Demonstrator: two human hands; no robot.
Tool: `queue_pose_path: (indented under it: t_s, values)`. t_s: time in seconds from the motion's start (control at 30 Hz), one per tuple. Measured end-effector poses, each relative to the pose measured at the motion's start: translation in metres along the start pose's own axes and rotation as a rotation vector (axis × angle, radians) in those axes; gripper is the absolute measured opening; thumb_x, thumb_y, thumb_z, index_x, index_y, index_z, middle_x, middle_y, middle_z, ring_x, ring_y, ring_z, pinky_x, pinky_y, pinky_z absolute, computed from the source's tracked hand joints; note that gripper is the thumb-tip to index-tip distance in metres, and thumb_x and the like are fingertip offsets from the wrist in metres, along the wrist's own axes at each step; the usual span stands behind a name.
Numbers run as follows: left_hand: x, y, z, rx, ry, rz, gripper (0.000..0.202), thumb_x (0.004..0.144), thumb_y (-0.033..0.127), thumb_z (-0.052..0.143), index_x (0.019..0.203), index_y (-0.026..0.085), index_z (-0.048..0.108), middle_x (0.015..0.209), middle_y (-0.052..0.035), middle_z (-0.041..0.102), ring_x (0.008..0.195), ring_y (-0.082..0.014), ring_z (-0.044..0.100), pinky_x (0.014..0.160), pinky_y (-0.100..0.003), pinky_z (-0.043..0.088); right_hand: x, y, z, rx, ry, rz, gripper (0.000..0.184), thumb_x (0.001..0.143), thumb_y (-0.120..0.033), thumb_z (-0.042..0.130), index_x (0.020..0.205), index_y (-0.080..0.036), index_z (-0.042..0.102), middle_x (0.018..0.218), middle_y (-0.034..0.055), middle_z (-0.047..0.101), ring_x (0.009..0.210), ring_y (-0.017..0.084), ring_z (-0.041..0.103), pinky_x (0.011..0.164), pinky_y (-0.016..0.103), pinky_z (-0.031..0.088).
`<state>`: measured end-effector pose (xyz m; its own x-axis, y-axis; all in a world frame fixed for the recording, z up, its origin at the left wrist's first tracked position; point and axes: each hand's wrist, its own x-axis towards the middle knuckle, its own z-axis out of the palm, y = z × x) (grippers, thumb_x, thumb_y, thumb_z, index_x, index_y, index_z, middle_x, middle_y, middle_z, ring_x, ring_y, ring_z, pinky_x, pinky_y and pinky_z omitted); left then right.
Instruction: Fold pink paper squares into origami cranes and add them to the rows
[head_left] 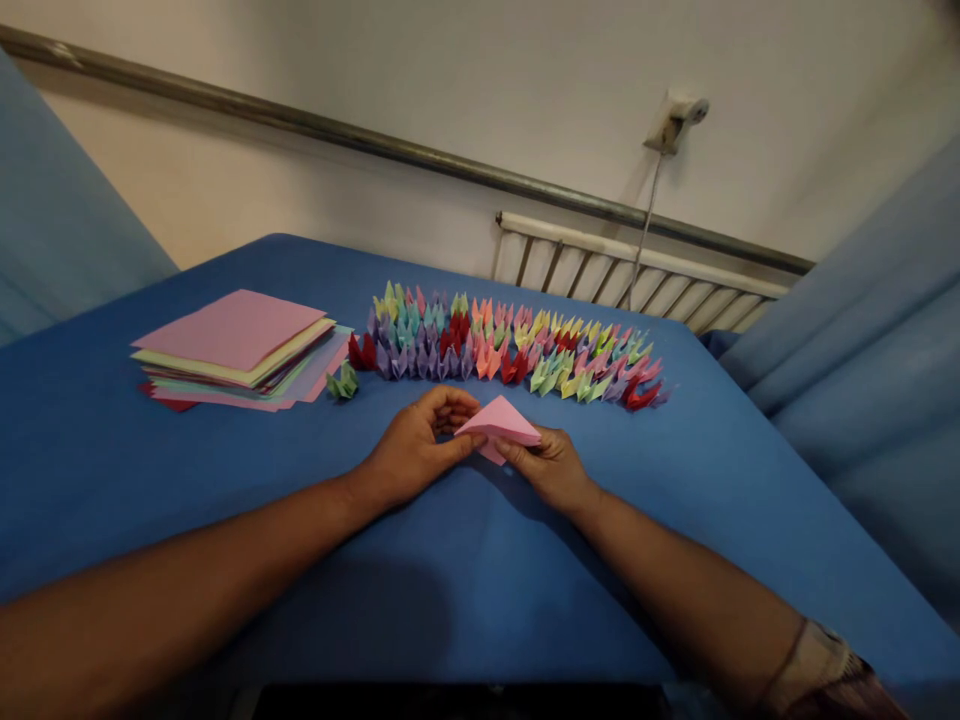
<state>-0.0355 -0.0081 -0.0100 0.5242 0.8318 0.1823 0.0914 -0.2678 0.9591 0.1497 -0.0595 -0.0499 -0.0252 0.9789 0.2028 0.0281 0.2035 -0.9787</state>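
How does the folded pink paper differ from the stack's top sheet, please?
The folded paper is pointed and looks smaller; the top sheet is flat and looks larger. The left hand and right hand hold the folded paper, while the top sheet lies on the stack. Both are pink.

I register: left hand (411,447), bare; right hand (556,470), bare; right sleeve (819,668), patterned beige and dark brown.
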Motion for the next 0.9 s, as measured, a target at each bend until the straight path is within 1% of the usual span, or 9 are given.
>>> queue_pose_path:
  t_s: [0.07, 0.13, 0.23, 0.3, 0.37, 0.47, 0.63, 0.8, 0.9]
  values:
    - [0.0028, -0.0017, 0.0002, -0.106, 0.003, -0.098, 0.042, 0.072, 0.035, 0.076, 0.105, 0.017, 0.056, 0.091, -0.003, 0.068, 0.084, -0.018, 0.067, 0.082, -0.035, 0.053, 0.0, 0.0007, 0.0, -0.002, 0.02, -0.01, 0.028, 0.08, -0.042, 0.071, 0.1, -0.022, 0.077, 0.095, 0.0028, 0.075, 0.085, 0.019, 0.068, 0.084, 0.038, 0.054]
    - [0.0041, -0.002, -0.0002, -0.138, -0.001, -0.135, 0.041, 0.07, 0.035, 0.077, 0.102, 0.017, 0.058, 0.088, -0.002, 0.068, 0.081, -0.0164, 0.065, 0.079, -0.032, 0.053, 0.0002, 0.0001, -0.0001, 0.013, 0.021, -0.008, 0.028, 0.078, -0.042, 0.073, 0.097, -0.021, 0.077, 0.091, 0.0027, 0.074, 0.081, 0.018, 0.067, 0.08, 0.036, 0.053]
    - [0.0034, -0.0006, -0.001, -0.1, 0.007, -0.124, 0.033, 0.069, 0.037, 0.077, 0.091, 0.016, 0.062, 0.084, -0.0008, 0.066, 0.075, -0.0138, 0.062, 0.073, -0.028, 0.051, 0.0016, -0.003, -0.0009, 0.048, 0.037, 0.006, 0.03, 0.072, -0.041, 0.078, 0.093, -0.02, 0.075, 0.082, 0.0008, 0.071, 0.072, 0.015, 0.063, 0.07, 0.03, 0.051]
    - [0.0025, 0.0005, -0.0014, -0.049, 0.007, -0.111, 0.029, 0.069, 0.037, 0.077, 0.085, 0.016, 0.064, 0.079, 0.0005, 0.064, 0.071, -0.0124, 0.058, 0.068, -0.025, 0.048, 0.0028, -0.0053, -0.0018, 0.053, 0.076, 0.009, 0.027, 0.069, -0.04, 0.08, 0.087, -0.019, 0.073, 0.074, -0.0012, 0.068, 0.065, 0.012, 0.058, 0.064, 0.026, 0.047]
    - [0.002, 0.0009, -0.0018, -0.017, -0.012, -0.116, 0.026, 0.072, 0.038, 0.075, 0.081, 0.015, 0.064, 0.075, 0.001, 0.062, 0.068, -0.0117, 0.056, 0.064, -0.024, 0.046, 0.0036, -0.0066, -0.0023, 0.038, 0.12, 0.007, 0.024, 0.07, -0.04, 0.078, 0.076, -0.018, 0.07, 0.066, -0.0028, 0.063, 0.059, 0.01, 0.053, 0.059, 0.024, 0.043]
    - [0.0028, 0.0003, -0.003, -0.009, -0.021, -0.14, 0.027, 0.076, 0.041, 0.071, 0.079, 0.015, 0.064, 0.073, 0.0005, 0.062, 0.067, -0.0121, 0.055, 0.062, -0.024, 0.044, 0.0027, -0.0068, -0.002, 0.006, 0.143, 0.006, 0.028, 0.074, -0.043, 0.074, 0.067, -0.018, 0.065, 0.059, -0.0037, 0.058, 0.055, 0.009, 0.049, 0.056, 0.023, 0.04]
    - [0.0042, -0.0017, -0.0047, 0.041, 0.001, -0.147, 0.032, 0.076, 0.046, 0.07, 0.077, 0.015, 0.063, 0.071, 0.0002, 0.062, 0.065, -0.0124, 0.054, 0.059, -0.024, 0.043, -0.0002, -0.0072, -0.0005, 0.004, 0.088, 0.071, 0.034, 0.08, -0.049, 0.068, 0.07, -0.018, 0.062, 0.053, -0.0051, 0.055, 0.044, 0.008, 0.047, 0.045, 0.021, 0.035]
    - [0.0042, -0.0038, -0.0051, 0.007, -0.043, -0.188, 0.033, 0.08, 0.047, 0.066, 0.075, 0.015, 0.063, 0.059, 0.0031, 0.055, 0.055, -0.0095, 0.047, 0.052, -0.021, 0.036, 0.0001, -0.0079, -0.0005, 0.032, 0.098, 0.068, 0.037, 0.081, -0.053, 0.065, 0.071, -0.018, 0.061, 0.05, -0.0048, 0.055, 0.041, 0.008, 0.048, 0.044, 0.021, 0.036]
    - [0.0046, -0.0034, -0.0057, -0.015, -0.044, -0.185, 0.031, 0.081, 0.046, 0.064, 0.077, 0.015, 0.064, 0.061, 0.0028, 0.056, 0.056, -0.0096, 0.049, 0.054, -0.022, 0.038, 0.0009, -0.0066, -0.001, 0.06, 0.087, 0.08, 0.037, 0.083, -0.054, 0.063, 0.074, -0.018, 0.062, 0.051, -0.0043, 0.057, 0.041, 0.008, 0.049, 0.044, 0.021, 0.037]
